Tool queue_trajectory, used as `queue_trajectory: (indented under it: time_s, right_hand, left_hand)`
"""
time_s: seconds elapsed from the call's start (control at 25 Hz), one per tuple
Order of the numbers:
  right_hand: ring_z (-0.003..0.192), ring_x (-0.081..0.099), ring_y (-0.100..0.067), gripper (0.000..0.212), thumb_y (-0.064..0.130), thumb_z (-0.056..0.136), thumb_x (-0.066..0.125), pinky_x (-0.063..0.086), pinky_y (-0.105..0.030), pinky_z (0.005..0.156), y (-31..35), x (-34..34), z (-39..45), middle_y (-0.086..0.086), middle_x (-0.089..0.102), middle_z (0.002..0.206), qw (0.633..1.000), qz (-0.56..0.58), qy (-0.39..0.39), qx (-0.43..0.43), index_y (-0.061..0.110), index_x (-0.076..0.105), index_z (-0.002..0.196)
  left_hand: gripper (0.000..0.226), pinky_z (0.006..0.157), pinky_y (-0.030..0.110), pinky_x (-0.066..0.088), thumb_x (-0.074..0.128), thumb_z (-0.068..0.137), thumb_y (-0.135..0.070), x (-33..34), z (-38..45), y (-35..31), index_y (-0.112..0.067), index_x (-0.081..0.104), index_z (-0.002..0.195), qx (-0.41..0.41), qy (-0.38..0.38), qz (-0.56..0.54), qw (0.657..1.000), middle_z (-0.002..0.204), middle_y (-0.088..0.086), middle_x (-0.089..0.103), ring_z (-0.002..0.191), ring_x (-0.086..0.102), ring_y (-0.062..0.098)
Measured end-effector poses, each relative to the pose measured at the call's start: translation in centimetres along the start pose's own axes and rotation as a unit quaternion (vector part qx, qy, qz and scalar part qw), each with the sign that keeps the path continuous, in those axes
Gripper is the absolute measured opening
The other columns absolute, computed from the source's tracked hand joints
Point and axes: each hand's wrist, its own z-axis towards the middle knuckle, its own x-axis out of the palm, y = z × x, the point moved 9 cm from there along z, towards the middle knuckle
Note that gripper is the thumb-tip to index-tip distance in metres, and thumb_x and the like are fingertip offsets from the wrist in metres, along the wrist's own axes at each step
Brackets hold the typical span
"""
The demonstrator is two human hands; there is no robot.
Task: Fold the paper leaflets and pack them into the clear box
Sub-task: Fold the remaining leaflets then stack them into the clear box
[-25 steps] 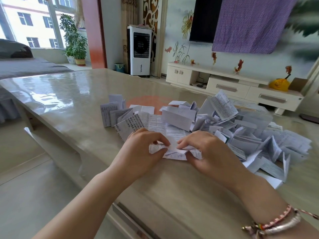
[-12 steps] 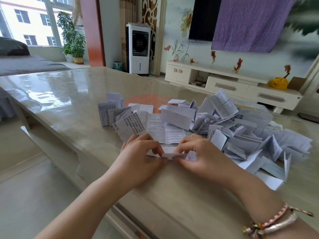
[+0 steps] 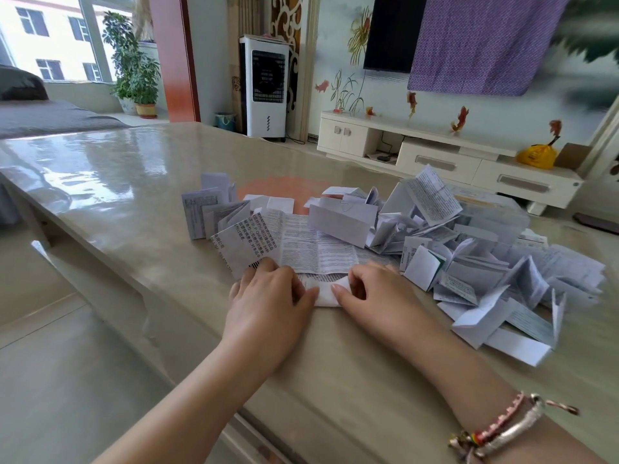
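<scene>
1. While pinching folded leaflet [image 3: 326, 294] at table [image 3: 117, 202] edge: left hand [image 3: 268, 296], right hand [image 3: 378, 293] both gripping.
2. Clear box [image 3: 492, 222] at two o'clock, half buried.
3. Risk: crooked crease from uneven pressing.

Glossy beige table [image 3: 100, 182], white TV cabinet [image 3: 445, 162], wall TV [image 3: 390, 31], window [image 3: 50, 38] w/ daylight, potted plant [image 3: 134, 68]
</scene>
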Motion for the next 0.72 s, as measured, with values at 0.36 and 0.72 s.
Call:
queue_trajectory:
  time_s: [0.36, 0.72]
  right_hand:
    - [0.106, 0.046, -0.022, 0.036, 0.046, 0.096, 0.039, 0.032, -0.035, 0.084, 0.4, 0.5, 0.1, 0.001, 0.047, 0.094, 0.994, -0.108, -0.004, 0.003, 0.023, 0.033, 0.069]
    - [0.108, 0.036, -0.02, 0.044, 0.047, 0.083, 0.056, 0.026, -0.03, 0.079, 1.3, -1.1, -1.3, 0.005, 0.028, 0.103, 0.992, -0.089, -0.094, -0.013, 0.023, 0.022, 0.097]
  left_hand:
    - [0.024, 0.093, 0.031, 0.027, 0.046, 0.092, -0.049, -0.1, -0.8, -0.3, -0.026, 0.037, 0.093, -0.003, -0.023, 0.036, 0.999, 0.11, -0.007, 0.044, 0.115, 0.039, 0.019]
    - [0.019, 0.097, 0.033, 0.027, 0.041, 0.095, -0.045, 0.2, -0.8, -0.5, -0.026, 0.037, 0.096, -0.008, -0.011, 0.076, 0.997, 0.116, -0.006, 0.047, 0.117, 0.039, 0.02]
